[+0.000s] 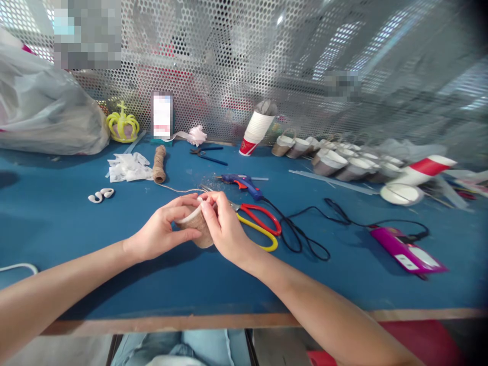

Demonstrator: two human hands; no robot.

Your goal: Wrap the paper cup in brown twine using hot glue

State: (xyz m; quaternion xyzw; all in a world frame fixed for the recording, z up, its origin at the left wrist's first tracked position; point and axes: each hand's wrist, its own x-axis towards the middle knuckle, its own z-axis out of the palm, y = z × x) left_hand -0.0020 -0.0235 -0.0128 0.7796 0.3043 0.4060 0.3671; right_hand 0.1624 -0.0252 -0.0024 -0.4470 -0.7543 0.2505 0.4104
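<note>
A small paper cup (204, 237) wrapped in brown twine is tilted between my two hands, its white rim showing. My left hand (163, 229) grips its left side, thumb along the front and fingers over the rim. At the rim, the thumb and fingers of my right hand (224, 223) pinch together against the cup; a small white bit shows there. A strand runs from the twine spool (159, 165) to behind my hands. Close by my right hand lie scissors (263, 218) with red and yellow handles, and a blue glue gun (244, 184) rests behind them.
White scraps (128, 168) lie left of the spool, with black-handled pliers (209, 154) farther back. Stacked paper cups (257, 129) and several twine-wrapped cups (331, 161) line the mesh wall. A black cord (301, 239) leads right to a purple power strip (407, 249).
</note>
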